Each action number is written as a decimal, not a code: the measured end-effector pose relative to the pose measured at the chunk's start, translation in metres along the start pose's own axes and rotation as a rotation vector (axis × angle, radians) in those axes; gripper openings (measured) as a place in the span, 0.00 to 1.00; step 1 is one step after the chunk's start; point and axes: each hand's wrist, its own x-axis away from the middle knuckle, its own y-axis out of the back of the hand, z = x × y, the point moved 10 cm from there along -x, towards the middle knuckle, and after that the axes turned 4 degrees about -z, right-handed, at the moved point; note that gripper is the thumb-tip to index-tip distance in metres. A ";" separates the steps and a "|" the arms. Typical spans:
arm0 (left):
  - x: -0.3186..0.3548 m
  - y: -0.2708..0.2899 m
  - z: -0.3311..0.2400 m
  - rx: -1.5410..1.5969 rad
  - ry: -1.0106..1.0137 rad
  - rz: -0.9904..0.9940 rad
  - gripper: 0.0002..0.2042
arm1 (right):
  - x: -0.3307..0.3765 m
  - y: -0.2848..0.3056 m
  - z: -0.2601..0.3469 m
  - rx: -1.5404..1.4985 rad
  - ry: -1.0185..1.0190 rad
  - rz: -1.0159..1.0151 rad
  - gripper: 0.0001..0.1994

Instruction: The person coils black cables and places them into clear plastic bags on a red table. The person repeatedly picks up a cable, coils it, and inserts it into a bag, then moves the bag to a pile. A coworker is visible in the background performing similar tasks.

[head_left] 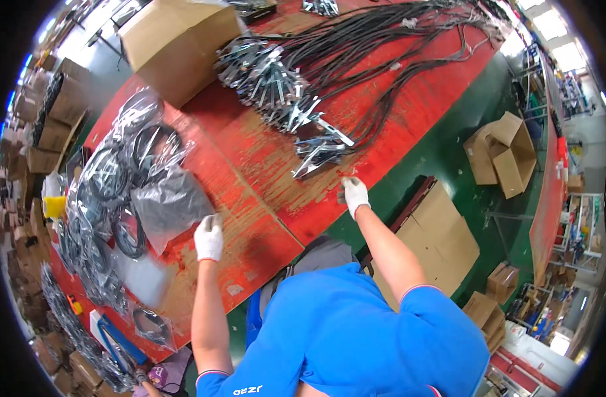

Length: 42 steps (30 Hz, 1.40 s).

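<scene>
My left hand (209, 238), in a white glove, has its fingers closed at the corner of a dark grey plastic bag (174, 202) on the red table. To the right, my gloved right hand (354, 195) is held above the table's near edge with its fingers curled. Whatever lies between those fingers, if anything, is too small to make out. Beyond it is a heap of silvery metal brackets (266, 79) with long black cables (382, 46) running to the far right. The nearest brackets (319, 155) lie just past my right hand.
Clear bags of coiled black cable (108, 172) cover the table's left side. A large cardboard box (180, 49) stands at the back. Flattened cardboard (442, 231) and an open carton (504, 155) are to the right, off the table. Another person's hand (147, 384) shows at lower left.
</scene>
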 end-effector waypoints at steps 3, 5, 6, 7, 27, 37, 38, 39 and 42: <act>0.017 -0.093 -0.052 -0.084 -0.071 0.153 0.14 | -0.055 0.020 0.029 -0.216 -0.066 -0.089 0.19; 0.037 -0.143 -0.122 -0.195 -0.147 0.269 0.18 | -0.089 0.031 0.041 -0.237 -0.117 -0.124 0.21; 0.043 -0.168 -0.138 -0.167 -0.200 0.315 0.17 | -0.106 0.033 0.045 -0.175 -0.136 -0.121 0.21; 0.049 -0.188 -0.165 -0.195 -0.208 0.400 0.17 | -0.124 0.036 0.045 -0.110 -0.156 -0.126 0.22; 0.024 -0.274 -0.319 -0.146 -0.449 0.231 0.11 | -0.054 0.040 0.122 -0.090 0.010 0.228 0.13; 0.026 -0.372 -0.315 -0.724 -0.725 0.321 0.11 | -0.064 0.031 0.094 -0.167 -0.025 0.307 0.12; 0.020 -0.386 -0.309 -0.766 -0.721 0.350 0.13 | -0.069 0.034 0.092 -0.126 0.030 0.271 0.13; 0.005 -0.403 -0.281 -0.914 -0.662 0.430 0.15 | -0.064 0.030 0.093 -0.135 -0.038 0.277 0.13; 0.006 -0.401 -0.289 -0.768 -0.578 0.503 0.13 | -0.066 0.031 0.080 -0.268 -0.110 0.250 0.14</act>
